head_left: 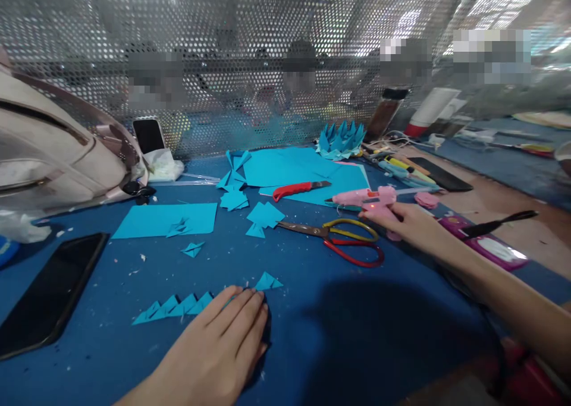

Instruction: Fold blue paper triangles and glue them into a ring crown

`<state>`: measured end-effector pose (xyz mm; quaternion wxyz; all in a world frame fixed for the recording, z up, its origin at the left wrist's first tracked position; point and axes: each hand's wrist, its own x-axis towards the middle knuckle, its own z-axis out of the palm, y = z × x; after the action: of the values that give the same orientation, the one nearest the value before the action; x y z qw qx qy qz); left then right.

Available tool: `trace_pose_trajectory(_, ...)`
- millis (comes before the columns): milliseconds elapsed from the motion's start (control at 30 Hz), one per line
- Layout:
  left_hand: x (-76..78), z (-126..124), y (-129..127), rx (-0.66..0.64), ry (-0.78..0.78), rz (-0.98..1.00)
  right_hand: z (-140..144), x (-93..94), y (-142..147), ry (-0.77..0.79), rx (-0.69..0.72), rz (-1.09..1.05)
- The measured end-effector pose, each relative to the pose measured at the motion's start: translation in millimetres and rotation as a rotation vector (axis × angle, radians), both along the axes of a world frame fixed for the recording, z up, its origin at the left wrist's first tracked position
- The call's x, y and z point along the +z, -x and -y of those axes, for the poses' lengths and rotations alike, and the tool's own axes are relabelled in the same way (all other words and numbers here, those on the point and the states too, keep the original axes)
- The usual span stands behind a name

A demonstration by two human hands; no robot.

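My left hand (223,334) lies over the right end of a row of folded blue paper triangles (172,307), its fingers stretched out and resting on it. The thumb is mostly hidden. Just past the fingertips sits a single folded blue triangle (268,281). On the right, my right hand (413,224) is closed around the handle of a pink hot glue gun (368,198), whose nozzle points left. Between the hands lie scissors (328,230) with one yellow and one red handle. Their tips touch folded blue paper pieces (264,216).
A red-handled utility knife (294,189) rests on blue paper sheets (285,165). Behind stands a spiky blue paper ring (341,139). A black phone (53,293) and a pale bag (57,138) are at left. A purple case (491,245) lies beside my right forearm.
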<state>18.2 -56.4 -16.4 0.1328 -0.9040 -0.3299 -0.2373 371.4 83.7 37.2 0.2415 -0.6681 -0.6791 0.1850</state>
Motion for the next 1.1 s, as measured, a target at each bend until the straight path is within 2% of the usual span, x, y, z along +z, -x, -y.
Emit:
trace_pose_trajectory(100,4.0,-1,6,-0.005,0.008,0.028,12,11.7,11,0.068,0.023,0.019)
trace_pose_trajectory(233,4.1,-1,13,0.01,0.0,0.06,36,20.9,39,0.221,0.184,-0.095)
trace_pose_trajectory(367,0.4,-1,17,0.016,0.018,0.075,51,17.7,70,0.416,0.385,-0.144)
trace_pose_trajectory(467,-0.3,-1,20,0.019,0.029,0.071,53,10.1,82,0.461,0.505,-0.126)
trace_pose_trajectory(600,0.5,-1,22,0.018,0.043,0.065,51,6.4,86,0.439,0.566,-0.062)
trace_pose_trajectory(767,0.4,-2,22,0.012,0.051,0.08,51,15.2,95,0.25,0.667,0.071)
trace_pose_trajectory(867,0.6,-2,22,0.016,0.039,0.11,51,15.2,100,0.217,0.709,0.132)
trace_pose_trajectory(1100,3.7,-1,25,0.014,0.078,0.114,49,8.6,96,0.183,0.682,0.19)
